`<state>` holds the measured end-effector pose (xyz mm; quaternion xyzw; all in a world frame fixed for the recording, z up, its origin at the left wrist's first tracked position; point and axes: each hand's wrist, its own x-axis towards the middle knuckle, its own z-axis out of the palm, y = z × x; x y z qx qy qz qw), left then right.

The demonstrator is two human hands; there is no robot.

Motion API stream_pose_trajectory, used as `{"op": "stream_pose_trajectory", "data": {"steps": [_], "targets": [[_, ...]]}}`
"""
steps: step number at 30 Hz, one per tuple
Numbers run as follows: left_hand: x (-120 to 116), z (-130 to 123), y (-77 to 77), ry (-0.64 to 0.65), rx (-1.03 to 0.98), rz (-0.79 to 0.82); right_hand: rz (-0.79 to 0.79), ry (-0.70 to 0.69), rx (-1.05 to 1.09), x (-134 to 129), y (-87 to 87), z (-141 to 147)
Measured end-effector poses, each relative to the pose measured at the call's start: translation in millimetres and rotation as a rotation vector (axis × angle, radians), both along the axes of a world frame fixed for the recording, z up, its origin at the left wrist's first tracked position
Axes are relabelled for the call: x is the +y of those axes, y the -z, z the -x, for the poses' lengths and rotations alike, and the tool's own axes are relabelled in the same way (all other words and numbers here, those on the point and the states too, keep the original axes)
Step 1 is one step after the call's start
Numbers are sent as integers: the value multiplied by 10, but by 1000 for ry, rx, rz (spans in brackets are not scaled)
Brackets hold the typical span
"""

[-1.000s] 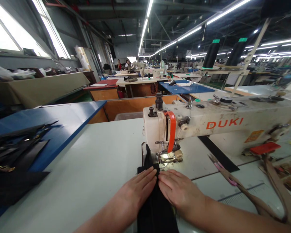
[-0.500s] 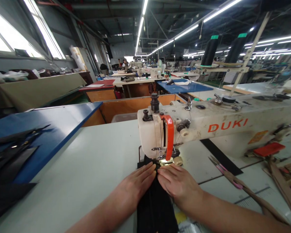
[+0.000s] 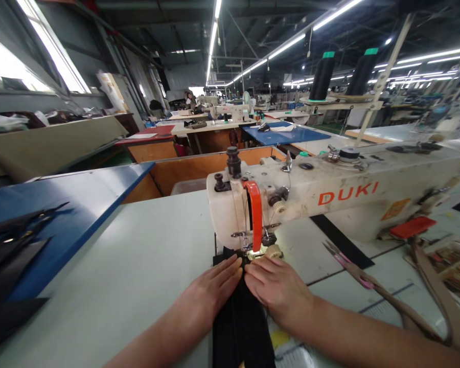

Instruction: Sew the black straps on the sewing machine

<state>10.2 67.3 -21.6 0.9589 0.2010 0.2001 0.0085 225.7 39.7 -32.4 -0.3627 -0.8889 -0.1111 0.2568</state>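
Note:
A long black fabric strip (image 3: 243, 327) runs from the lower edge up under the needle area of a white sewing machine (image 3: 230, 220). My left hand (image 3: 210, 289) bears on its left side, fingers together and tips close to the presser foot. Opposite it, my right hand (image 3: 278, 286) grips the right side with bent fingers. The fingertips of both hands nearly meet in the middle of the strip. An orange guard (image 3: 255, 217) stands just above them on the machine head. My thumbs and the fabric under the palms are mostly hidden.
Pink-handled scissors (image 3: 347, 265) lie right of the machine, near a black strip (image 3: 341, 240) and brown straps (image 3: 431, 286). A parts tray (image 3: 458, 268) sits far right. On the left, black pieces (image 3: 19, 250) rest on a blue table (image 3: 88, 191). Thread cones (image 3: 322, 76) stand behind.
The whole view has shifted slightly, so the machine and hands appear a little farther left. Both hands keep nearly the same place on the fabric beside the presser foot.

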Motion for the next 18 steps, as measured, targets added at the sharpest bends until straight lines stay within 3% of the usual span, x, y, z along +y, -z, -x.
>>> {"op": "stream_pose_trajectory", "data": {"steps": [8,13,18], "targets": [[39,8,192,-3,-72,-86,-16,3,-20,-31,13,10],[38,-11,124,-25,-31,-178,2,6,-39,-34,7,15],[25,-17,73,-37,-3,-173,36,15,-44,-15,8,19]]}}
